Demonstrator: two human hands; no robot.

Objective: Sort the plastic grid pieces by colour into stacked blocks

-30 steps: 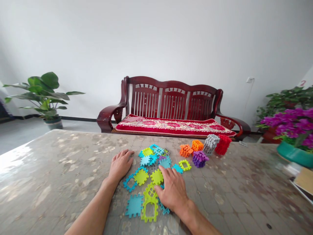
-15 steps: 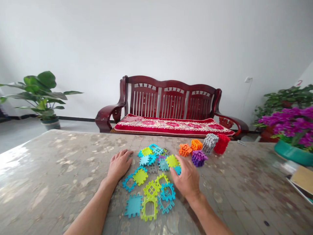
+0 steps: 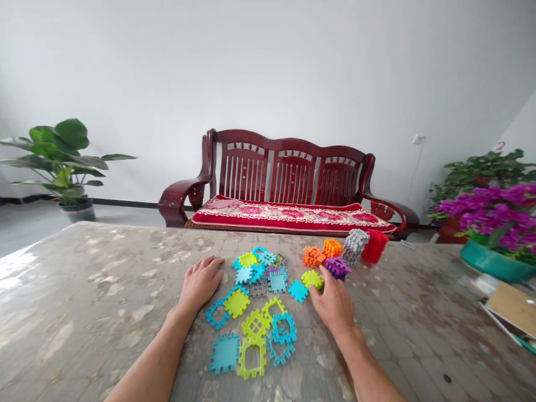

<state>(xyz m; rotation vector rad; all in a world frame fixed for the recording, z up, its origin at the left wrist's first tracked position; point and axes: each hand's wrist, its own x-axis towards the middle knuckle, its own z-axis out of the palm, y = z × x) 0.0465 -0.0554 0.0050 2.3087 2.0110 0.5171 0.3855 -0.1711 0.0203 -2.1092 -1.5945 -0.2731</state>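
Note:
Flat interlocking plastic tiles in teal and lime green (image 3: pixel 255 324) lie scattered on the marbled table (image 3: pixel 96 301) in front of me. My left hand (image 3: pixel 199 283) rests flat on the table with fingers apart, just left of the tiles. My right hand (image 3: pixel 333 301) is farther right, its fingertips closed on a lime green tile (image 3: pixel 312 278) lying near a purple block cube (image 3: pixel 337 267). Behind stand assembled cubes in orange (image 3: pixel 314 256), orange again (image 3: pixel 332 247), grey (image 3: pixel 354 245) and red (image 3: pixel 374 245).
A dark red wooden bench (image 3: pixel 288 184) with a red flowered cushion stands beyond the table. A leafy plant (image 3: pixel 62 162) is at far left. Purple flowers in a teal pot (image 3: pixel 496 234) and some papers (image 3: pixel 508 310) sit at the table's right edge.
My right hand lifted a lime green tile from the pile's middle and carried it right and away, up beside the purple cube. My left hand stayed put.

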